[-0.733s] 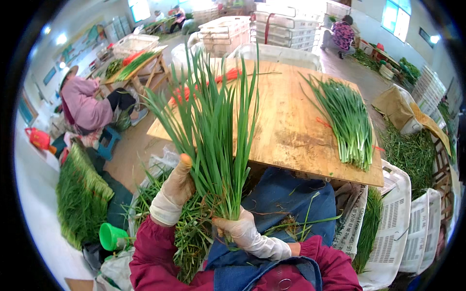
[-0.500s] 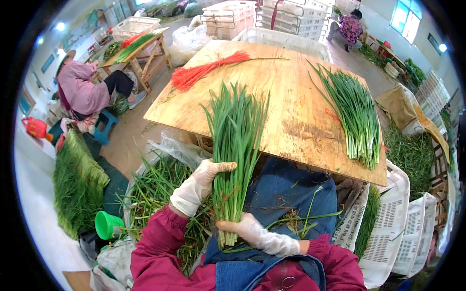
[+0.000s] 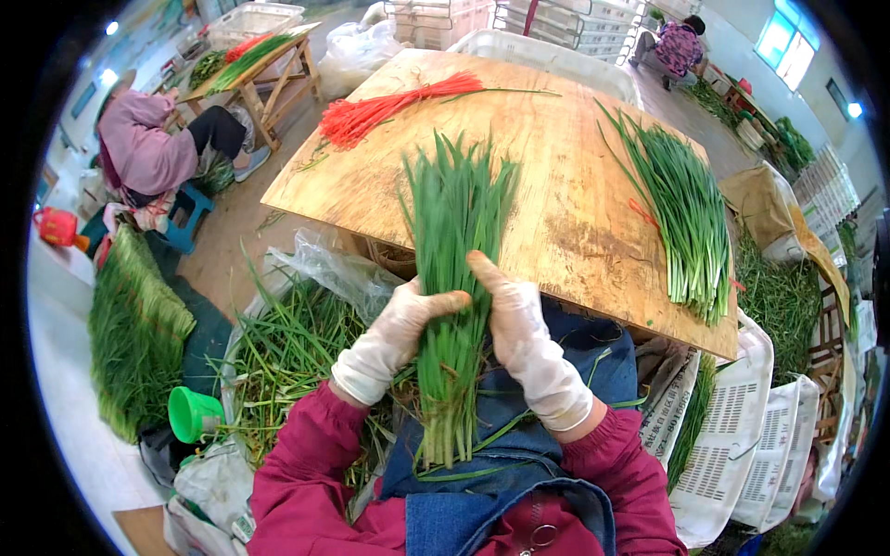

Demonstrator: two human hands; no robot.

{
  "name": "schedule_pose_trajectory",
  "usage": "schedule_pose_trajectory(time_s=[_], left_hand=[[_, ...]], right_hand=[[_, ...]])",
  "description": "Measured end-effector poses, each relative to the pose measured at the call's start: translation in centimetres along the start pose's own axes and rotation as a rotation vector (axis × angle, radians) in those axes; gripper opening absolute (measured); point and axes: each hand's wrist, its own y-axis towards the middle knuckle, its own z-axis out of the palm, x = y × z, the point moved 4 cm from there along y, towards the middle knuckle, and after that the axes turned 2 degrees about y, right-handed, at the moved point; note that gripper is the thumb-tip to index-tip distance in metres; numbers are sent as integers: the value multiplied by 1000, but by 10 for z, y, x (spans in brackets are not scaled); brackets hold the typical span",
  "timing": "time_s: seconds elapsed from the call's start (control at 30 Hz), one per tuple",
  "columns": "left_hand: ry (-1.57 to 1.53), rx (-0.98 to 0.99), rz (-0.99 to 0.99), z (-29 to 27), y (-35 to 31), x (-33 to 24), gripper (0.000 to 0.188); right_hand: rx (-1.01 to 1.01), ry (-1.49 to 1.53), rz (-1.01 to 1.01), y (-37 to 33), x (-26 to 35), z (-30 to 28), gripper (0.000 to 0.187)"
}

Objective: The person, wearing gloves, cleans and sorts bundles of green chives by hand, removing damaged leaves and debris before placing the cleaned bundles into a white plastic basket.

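Head view question: what have you got?

— Your left hand (image 3: 394, 334) and right hand (image 3: 519, 338) are both closed around one bunch of green leaves (image 3: 454, 278). Its tips lie on the tabletop (image 3: 565, 204); its roots hang over your lap.

— What step is that?

— Squaring the bunch, I think. Next it likely needs a tie, and the red ties (image 3: 371, 113) lie far up the board.

— Anything in the way?

— A done bunch (image 3: 681, 213) lies well to the right. Loose leaves (image 3: 287, 357) sit by your left knee, perhaps in a bag.

Gloved left hand (image 3: 394, 334) and right hand (image 3: 524, 338) clasping a bunch of green chives (image 3: 454, 278) from both sides, tips lying on the wooden board (image 3: 556, 185); second chive bundle (image 3: 686, 213) at right, red ties (image 3: 380, 111) beyond
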Motion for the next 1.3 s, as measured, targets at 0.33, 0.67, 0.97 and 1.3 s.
schedule_pose_trajectory(time_s=[0.33, 0.67, 0.97, 1.3], left_hand=[[529, 147, 822, 112, 33, -185, 37], [455, 280, 824, 129, 120, -197, 39], [767, 212, 918, 146, 120, -204, 30], [531, 70, 591, 51, 115, -125, 99]], right_hand=[[92, -691, -906, -29, 200, 96, 33], [260, -840, -963, 32, 262, 81, 43], [262, -853, -905, 25, 292, 111, 33], [-140, -602, -898, 58, 318, 94, 19]])
